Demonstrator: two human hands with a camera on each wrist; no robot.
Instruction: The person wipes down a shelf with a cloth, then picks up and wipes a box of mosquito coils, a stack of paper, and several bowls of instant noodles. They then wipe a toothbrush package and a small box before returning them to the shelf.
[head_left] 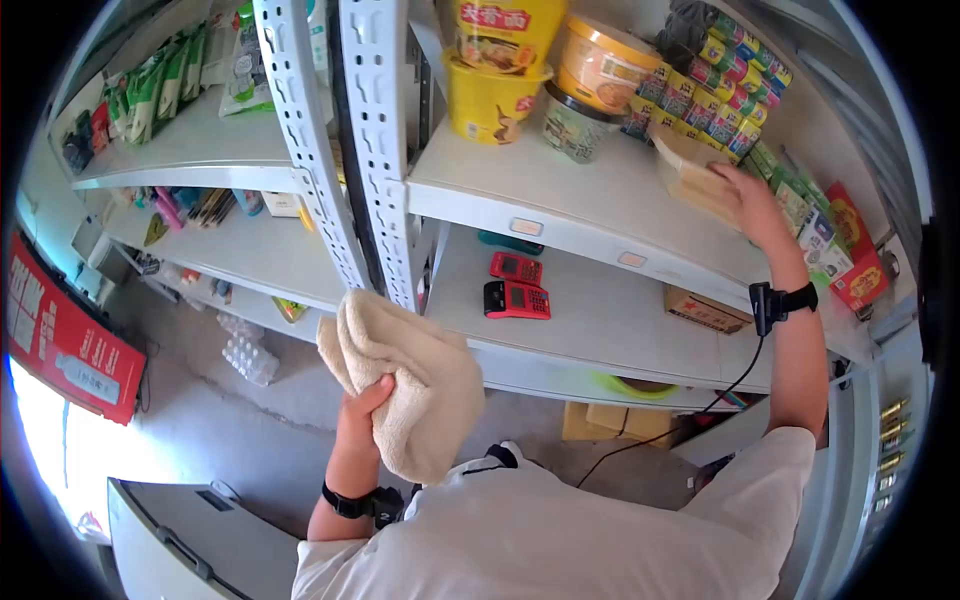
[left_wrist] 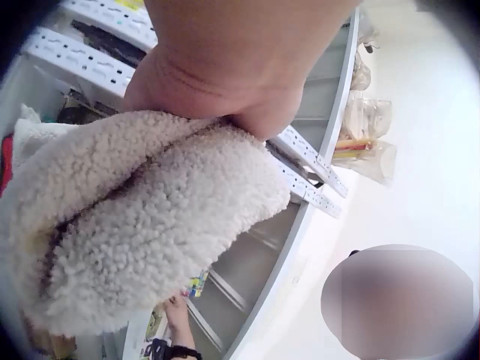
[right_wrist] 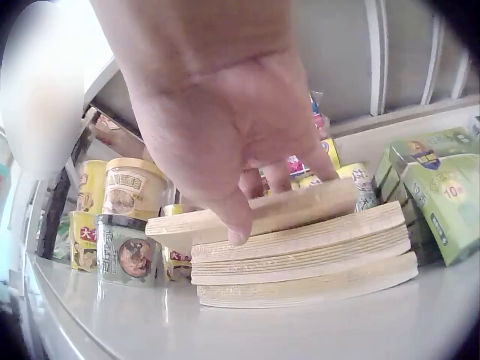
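My left hand (head_left: 362,415) grips a folded cream fleecy cloth (head_left: 430,390), thumb over its near side, in front of the shelf posts. In the left wrist view the curly-piled cloth (left_wrist: 172,199) hides the fingers. On the upper right shelf, my right hand (head_left: 748,203) is at a small stack of pale, flat, layered slabs (right_wrist: 307,262). It pinches the top slab (right_wrist: 300,212), thumb on the near edge and fingers over the far side. That slab sits askew, jutting left past those below. What the slabs are made of, I cannot tell.
Instant noodle tubs (head_left: 500,95) stand left of the stack, with rows of small colourful cans (head_left: 715,100) behind it. Green boxes (right_wrist: 442,191) stand close on its right. Red card machines (head_left: 518,290) and a cardboard box (head_left: 705,308) are one shelf down. Perforated white posts (head_left: 375,130) divide the shelving.
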